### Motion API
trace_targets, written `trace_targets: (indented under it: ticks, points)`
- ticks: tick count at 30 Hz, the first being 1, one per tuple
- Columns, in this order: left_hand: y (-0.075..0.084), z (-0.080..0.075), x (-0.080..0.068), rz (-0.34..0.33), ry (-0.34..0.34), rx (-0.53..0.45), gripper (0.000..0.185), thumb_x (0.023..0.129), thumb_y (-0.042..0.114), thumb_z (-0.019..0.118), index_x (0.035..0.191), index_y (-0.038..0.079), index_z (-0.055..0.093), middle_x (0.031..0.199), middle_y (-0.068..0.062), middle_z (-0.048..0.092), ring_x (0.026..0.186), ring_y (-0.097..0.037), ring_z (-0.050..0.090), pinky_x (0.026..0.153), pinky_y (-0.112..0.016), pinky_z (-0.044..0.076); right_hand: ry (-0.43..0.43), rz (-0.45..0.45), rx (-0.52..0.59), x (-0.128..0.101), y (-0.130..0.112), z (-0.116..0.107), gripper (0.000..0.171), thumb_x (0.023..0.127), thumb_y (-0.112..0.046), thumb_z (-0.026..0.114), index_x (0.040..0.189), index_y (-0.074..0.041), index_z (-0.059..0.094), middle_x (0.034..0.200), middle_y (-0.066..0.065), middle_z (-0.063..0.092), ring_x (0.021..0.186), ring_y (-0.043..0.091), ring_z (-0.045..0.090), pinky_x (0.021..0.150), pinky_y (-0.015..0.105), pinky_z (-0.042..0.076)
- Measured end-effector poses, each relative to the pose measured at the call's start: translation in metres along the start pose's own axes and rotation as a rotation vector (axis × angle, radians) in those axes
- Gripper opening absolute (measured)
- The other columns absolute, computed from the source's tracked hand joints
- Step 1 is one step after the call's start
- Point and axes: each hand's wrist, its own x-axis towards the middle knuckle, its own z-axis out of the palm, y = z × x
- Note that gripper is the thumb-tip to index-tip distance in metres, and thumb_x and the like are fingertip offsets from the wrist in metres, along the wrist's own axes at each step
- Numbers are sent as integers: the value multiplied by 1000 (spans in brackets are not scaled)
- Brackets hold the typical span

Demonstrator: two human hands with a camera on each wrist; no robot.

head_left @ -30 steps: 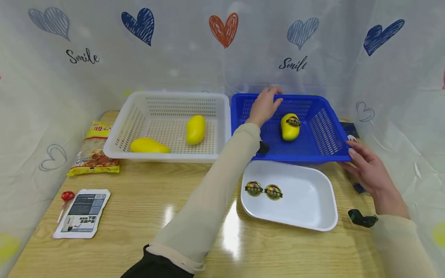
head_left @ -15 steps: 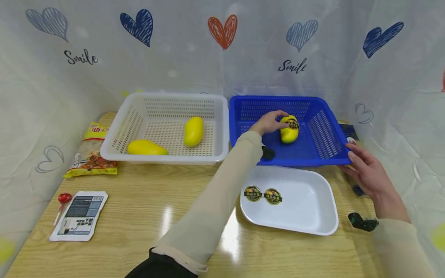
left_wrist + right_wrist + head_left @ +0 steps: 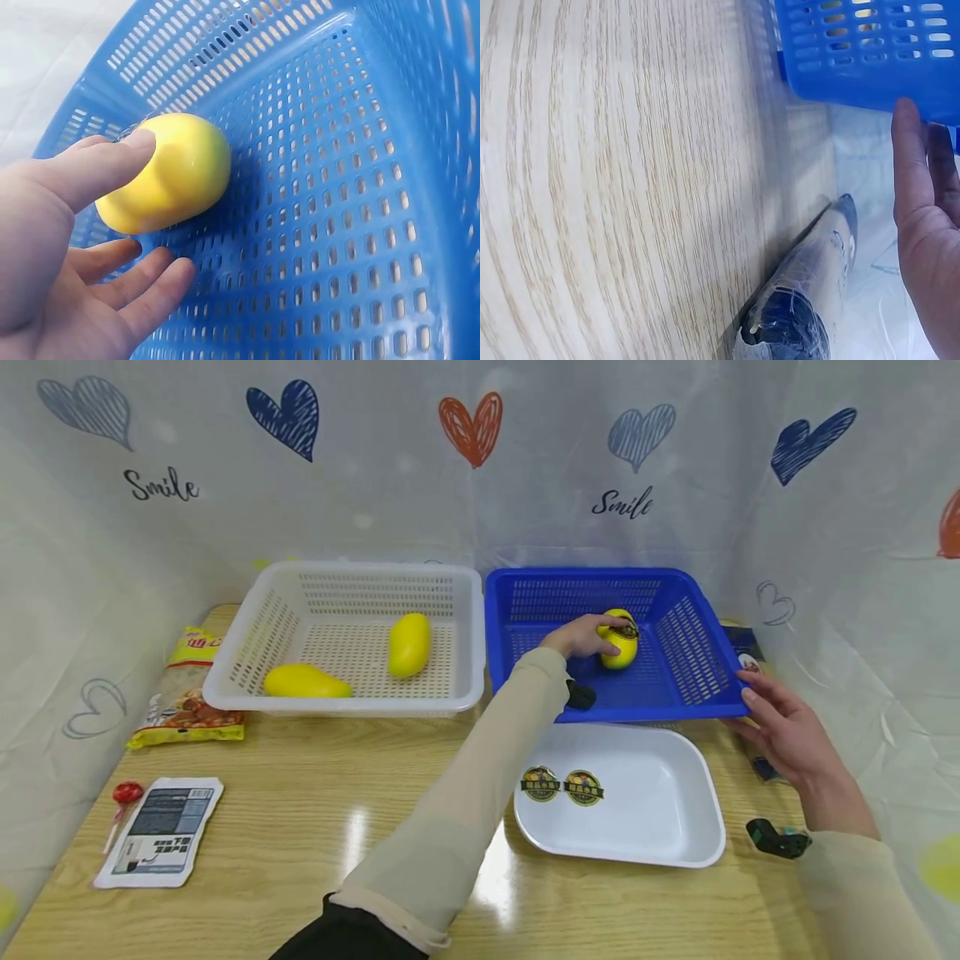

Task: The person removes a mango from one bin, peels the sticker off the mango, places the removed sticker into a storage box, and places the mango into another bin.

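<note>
A yellow mango [image 3: 619,657] with a dark round sticker lies in the blue basket [image 3: 611,712]. My left hand [image 3: 576,637] pinches that mango between thumb and index finger. In the left wrist view, the thumb rests on the mango [image 3: 180,172], while the other fingers spread below it, apart from the fruit. My right hand [image 3: 791,731] holds the blue basket's front right corner, thumb and index finger at the rim and other fingers lower down. Two plain yellow mangoes, one upright [image 3: 409,646] and one sideways [image 3: 306,681], lie in the white basket [image 3: 341,702].
A white tray [image 3: 652,802] with two round stickers [image 3: 583,787] stands before the blue basket. At left lie a yellow food bag [image 3: 191,693], a lollipop [image 3: 126,793] and a white pouch [image 3: 161,832]. A dark package [image 3: 787,315] lies beneath my right hand. A curtain [image 3: 375,485] hangs behind.
My left hand has come down from the blue basket's back rim onto the stickered mango, and the mango has turned slightly. My right hand has stayed at the basket corner.
</note>
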Motion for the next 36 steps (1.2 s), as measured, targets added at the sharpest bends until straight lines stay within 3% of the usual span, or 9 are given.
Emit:
trace_targets:
  ticks: [6, 11, 17, 21, 23, 31, 36]
  points:
    - [2, 3, 1, 15, -4, -7, 58, 97, 21, 62, 151, 29, 40, 157, 1, 31, 142, -16, 29, 106, -28, 36, -2, 5, 7, -1, 0, 0, 40, 102, -13, 50, 142, -9, 47, 129, -1, 50, 103, 8, 65, 78, 26, 56]
    - [3, 5, 2, -24, -24, -21, 60, 96, 20, 64, 150, 31, 40, 158, 1, 30, 141, -16, 31, 105, -29, 38, 1, 27, -11, -3, -2, -1, 43, 102, -14, 50, 144, -9, 44, 131, -2, 48, 105, 7, 64, 78, 26, 56]
    - [2, 6, 4, -12, 84, 41, 51, 92, 17, 70, 139, 27, 56, 150, -3, 40, 138, -23, 29, 102, -32, 40, -2, 52, -43, -4, -5, 0, 46, 102, -17, 50, 147, -10, 41, 132, -4, 45, 106, 5, 63, 79, 25, 56]
    - [1, 7, 4, -7, 176, 28, 43, 87, 12, 75, 127, 24, 65, 140, -6, 47, 131, -24, 31, 96, -32, 44, -8, 57, -50, -4, -6, 0, 46, 102, -17, 50, 147, -9, 41, 132, -4, 45, 106, 5, 63, 79, 25, 56]
    - [1, 7, 3, -10, 191, 20, 41, 86, 11, 75, 124, 23, 67, 137, -8, 46, 127, -24, 34, 92, -31, 46, -12, 57, -47, -4, -7, 2, 46, 102, -16, 51, 146, -10, 42, 132, -4, 46, 106, 5, 63, 79, 25, 56]
    - [6, 0, -5, 27, 120, 95, 42, 89, 13, 72, 129, 24, 64, 141, -3, 46, 133, -21, 27, 95, -27, 40, -14, 57, -3, -6, -9, 4, 44, 101, -16, 52, 144, -10, 44, 130, -3, 48, 105, 6, 63, 79, 27, 56]
    - [17, -9, -12, 110, 38, 94, 43, 90, 15, 72, 131, 25, 62, 143, -3, 43, 124, -17, 37, 89, -23, 43, 4, 34, 37, -10, -7, 5, 39, 101, -12, 53, 139, -8, 48, 126, -2, 51, 101, 7, 65, 78, 27, 56]
